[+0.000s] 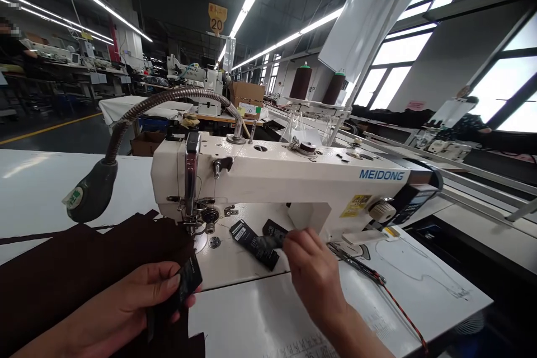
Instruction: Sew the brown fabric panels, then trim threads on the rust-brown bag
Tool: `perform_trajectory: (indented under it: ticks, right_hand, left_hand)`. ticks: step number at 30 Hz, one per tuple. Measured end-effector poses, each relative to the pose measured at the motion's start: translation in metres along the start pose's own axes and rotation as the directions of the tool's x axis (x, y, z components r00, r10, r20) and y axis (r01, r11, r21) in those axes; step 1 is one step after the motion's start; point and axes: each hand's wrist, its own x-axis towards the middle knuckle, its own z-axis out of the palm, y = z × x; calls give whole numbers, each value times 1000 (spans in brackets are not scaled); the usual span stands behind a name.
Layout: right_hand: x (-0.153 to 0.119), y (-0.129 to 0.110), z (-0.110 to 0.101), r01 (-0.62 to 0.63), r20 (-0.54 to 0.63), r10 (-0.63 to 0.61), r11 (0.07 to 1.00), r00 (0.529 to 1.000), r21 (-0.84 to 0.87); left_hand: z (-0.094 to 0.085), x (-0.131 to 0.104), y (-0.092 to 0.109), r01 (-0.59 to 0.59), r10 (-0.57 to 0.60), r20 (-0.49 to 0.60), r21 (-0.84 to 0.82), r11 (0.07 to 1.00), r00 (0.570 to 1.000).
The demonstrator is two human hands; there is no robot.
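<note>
My left hand (155, 296) pinches a black care label (189, 281) with small white print between thumb and fingers, above the dark brown fabric (104, 268). My right hand (312, 263) has its fingers pressed together at the end of a blurred dark label (271, 242) on the sewing machine's bed. Beneath that lies another black label (255, 245) with a white barcode patch. A further printed label (274, 227) rests just behind, partly hidden. The fabric's edge reaches the needle area of the white sewing machine (268, 179).
Scissors (356, 263) with an orange-black cord lie right of my right hand. A flexible-neck lamp (94, 190) hangs over the fabric at left. Thread cones (301, 83) stand behind the machine. Other people sit at far workstations on both sides.
</note>
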Motion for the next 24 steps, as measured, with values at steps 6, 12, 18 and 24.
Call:
perform_trajectory:
  ticks: [6,12,18,24]
  right_hand:
    - [2,-74,1,427,-1,-440,871,898,243]
    - [-3,-101,20,276,5,-298,891,955,360]
    - [7,-77,10,-175,349,-54,787,936,591]
    - [24,-95,32,-529,739,-45,669,673,523]
  left_hand:
    - [25,-6,-8,33,-4,147,-198,980,989]
    - [16,-11,-10,-137,148,-50,185,973,988]
    - [-6,-28,-5,-89,424,-176,840,536,888]
    - [-16,-23,-17,-64,467,-205,865,498,860]
